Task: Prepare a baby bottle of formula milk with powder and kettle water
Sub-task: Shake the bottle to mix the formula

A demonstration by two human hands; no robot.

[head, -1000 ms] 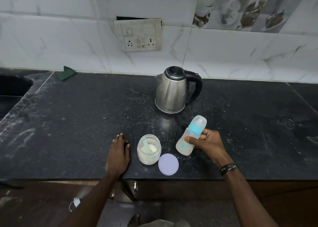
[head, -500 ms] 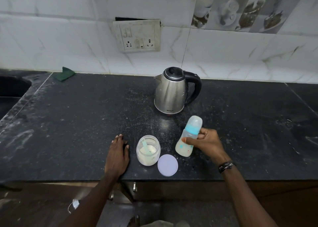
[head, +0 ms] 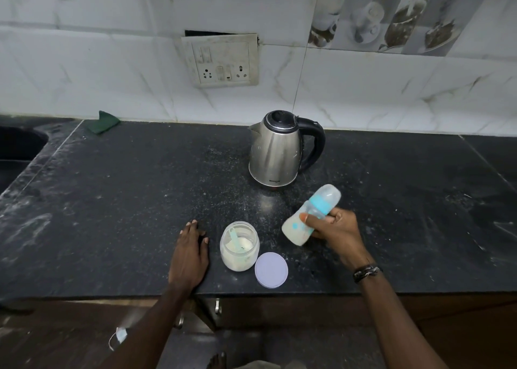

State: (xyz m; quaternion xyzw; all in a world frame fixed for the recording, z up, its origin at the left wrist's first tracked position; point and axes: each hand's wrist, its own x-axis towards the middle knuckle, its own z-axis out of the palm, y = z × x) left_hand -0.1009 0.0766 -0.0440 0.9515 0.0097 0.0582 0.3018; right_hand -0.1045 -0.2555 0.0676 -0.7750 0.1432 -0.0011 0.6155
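My right hand (head: pixel 334 229) grips a capped baby bottle (head: pixel 296 230) with a blue collar, tilted so its top points up and right, above the black counter (head: pixel 126 201). Whitish liquid fills its lower part. My left hand (head: pixel 190 254) lies flat on the counter near the front edge, holding nothing. Between the hands stands an uncovered glass jar of formula powder (head: pixel 239 247) with a pale blue scoop inside. Its lilac lid (head: pixel 271 269) lies flat just right of the jar. The steel kettle (head: pixel 275 150) with a black handle stands behind the bottle, lid closed.
A green cloth (head: pixel 105 122) lies at the back left against the tiled wall. A dark sink (head: pixel 19 145) is at the far left. A wall socket plate (head: pixel 222 59) sits above the counter. Cabinet handles (head: pixel 217 307) are below the front edge.
The bottle in my right hand has tipped further to the right and shifted a little, its angle changing from frame to frame. My left hand, the jar, the lid and the kettle have stayed put.
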